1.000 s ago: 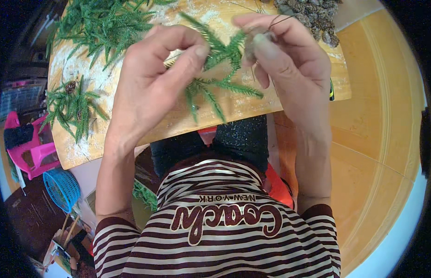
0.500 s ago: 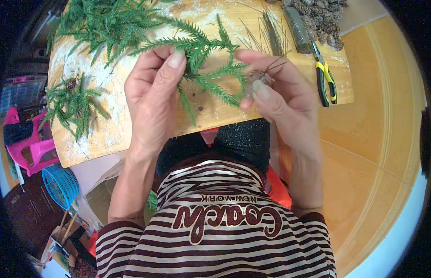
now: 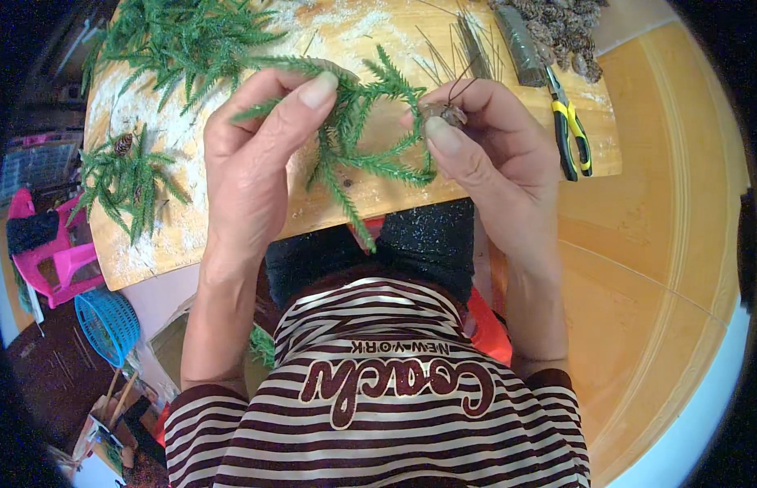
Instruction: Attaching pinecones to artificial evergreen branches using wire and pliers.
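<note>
A green artificial pine sprig [image 3: 354, 134] with several needled twigs hangs above the table's near edge. My left hand [image 3: 265, 134] pinches it between thumb and fingers at its left part. My right hand [image 3: 496, 146] is closed on a small brown pine cone [image 3: 450, 115], held by the thumb against the fingers. A thin dark wire [image 3: 466, 80] sticks up from the cone. The cone is beside the sprig's right-hand twig tips; whether they touch is hard to tell. My fingers cover part of the cone.
The wooden table [image 3: 305, 215] carries a pile of green sprigs [image 3: 179, 49] and a sprig with cones [image 3: 134, 183] at left. Thin wires [image 3: 474, 53], a grey wrapped bundle [image 3: 521, 49], yellow-black pliers [image 3: 569, 130] and a heap of pine cones [image 3: 569, 28] lie at the right.
The sprig has turned, with one twig now hanging lower over the table edge. My left hand has shifted slightly left; the cone in my right hand shows more plainly, its wire pointing up.
</note>
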The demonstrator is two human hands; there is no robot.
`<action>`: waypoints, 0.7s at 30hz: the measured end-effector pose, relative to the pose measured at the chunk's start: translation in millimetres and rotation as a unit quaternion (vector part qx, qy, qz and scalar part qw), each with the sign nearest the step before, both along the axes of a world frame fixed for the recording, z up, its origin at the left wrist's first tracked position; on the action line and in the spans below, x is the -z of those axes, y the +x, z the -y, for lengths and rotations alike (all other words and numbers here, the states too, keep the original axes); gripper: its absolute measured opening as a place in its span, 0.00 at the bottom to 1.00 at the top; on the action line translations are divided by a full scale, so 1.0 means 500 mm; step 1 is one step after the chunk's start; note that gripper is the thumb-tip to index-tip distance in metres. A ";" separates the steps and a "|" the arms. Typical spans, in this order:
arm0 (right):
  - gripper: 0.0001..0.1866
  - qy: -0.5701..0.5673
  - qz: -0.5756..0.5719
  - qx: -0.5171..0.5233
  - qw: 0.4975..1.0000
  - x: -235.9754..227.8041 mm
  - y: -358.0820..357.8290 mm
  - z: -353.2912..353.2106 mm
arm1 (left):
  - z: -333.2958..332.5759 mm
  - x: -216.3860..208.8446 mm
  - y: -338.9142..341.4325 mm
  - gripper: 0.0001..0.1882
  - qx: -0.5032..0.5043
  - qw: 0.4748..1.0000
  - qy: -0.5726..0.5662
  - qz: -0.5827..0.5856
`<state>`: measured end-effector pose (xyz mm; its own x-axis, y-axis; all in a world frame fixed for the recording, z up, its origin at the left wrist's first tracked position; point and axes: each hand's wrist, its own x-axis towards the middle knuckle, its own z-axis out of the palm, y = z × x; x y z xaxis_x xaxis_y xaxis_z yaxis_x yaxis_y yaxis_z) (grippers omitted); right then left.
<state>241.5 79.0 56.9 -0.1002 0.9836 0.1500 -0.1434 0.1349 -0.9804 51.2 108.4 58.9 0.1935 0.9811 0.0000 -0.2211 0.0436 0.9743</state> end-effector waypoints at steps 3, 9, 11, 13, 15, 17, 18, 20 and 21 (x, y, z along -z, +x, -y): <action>0.09 0.019 0.043 -0.002 0.999 0.008 0.004 -0.001 | -0.007 0.004 0.003 0.09 -0.042 0.998 0.050 0.009; 0.09 0.043 0.071 0.009 0.997 0.020 0.004 -0.001 | -0.003 -0.004 -0.004 0.09 0.006 0.998 0.029 -0.053; 0.10 0.050 0.111 0.011 0.992 0.021 0.005 -0.002 | -0.004 -0.006 -0.005 0.09 0.034 0.994 0.013 -0.102; 0.10 0.040 0.103 0.017 0.994 0.022 0.003 -0.001 | -0.003 0.005 -0.001 0.09 0.040 0.995 0.006 -0.089; 0.10 0.020 0.086 0.028 0.996 0.022 0.002 0.000 | -0.001 0.017 0.005 0.09 0.053 0.997 -0.009 -0.064; 0.10 0.006 0.099 0.012 0.995 0.015 0.007 0.000 | 0.003 0.019 0.013 0.09 0.056 0.996 -0.034 -0.055; 0.10 -0.007 0.112 -0.003 0.994 0.010 0.013 0.001 | 0.006 0.019 0.018 0.08 0.059 0.996 -0.058 -0.046; 0.11 -0.022 0.125 -0.019 0.992 0.011 0.017 0.001 | 0.009 0.023 0.021 0.08 0.061 0.994 -0.083 -0.037; 0.11 0.006 0.131 -0.013 0.991 0.015 0.018 -0.002 | 0.010 0.026 0.020 0.08 0.057 0.994 -0.080 -0.039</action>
<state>250.7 80.1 49.5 -0.1625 0.9784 0.1275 0.1132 0.1468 -0.9827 61.1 103.3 46.0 0.2970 0.9391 -0.1728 -0.1303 0.2191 0.9670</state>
